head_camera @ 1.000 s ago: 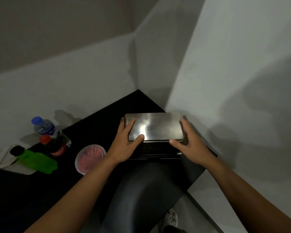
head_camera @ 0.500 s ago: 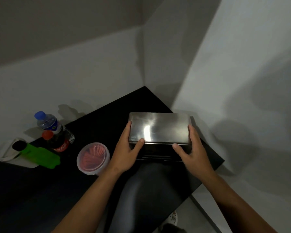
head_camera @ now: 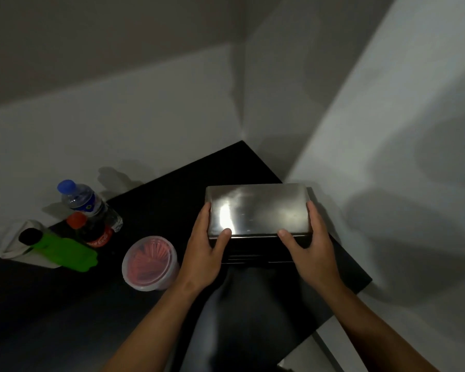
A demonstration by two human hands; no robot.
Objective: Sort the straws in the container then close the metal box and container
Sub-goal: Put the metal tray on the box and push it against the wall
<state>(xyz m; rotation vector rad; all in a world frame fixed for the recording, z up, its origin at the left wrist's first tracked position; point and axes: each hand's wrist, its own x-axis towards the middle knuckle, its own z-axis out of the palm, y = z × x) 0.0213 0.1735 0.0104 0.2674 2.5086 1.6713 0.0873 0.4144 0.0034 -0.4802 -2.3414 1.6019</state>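
Observation:
A shiny metal box (head_camera: 258, 209) with its lid down sits on the black table (head_camera: 172, 189) near the right corner. My left hand (head_camera: 206, 251) grips its left end, thumb on the lid's front edge. My right hand (head_camera: 313, 248) grips its right end the same way. Left of my left hand stands a round clear plastic container (head_camera: 149, 263) with red straws inside; a clear lid seems to rest on it.
At the far left stand a blue-capped water bottle (head_camera: 85, 201), a red-capped cola bottle (head_camera: 93, 229) and a green object (head_camera: 65, 251) on a white cloth. White walls close in behind and at the right. The table's edge runs near the right.
Both hands slid from the top of the lid to the box's two ends. The view shifted slightly, so everything sits a little further right in the frame.

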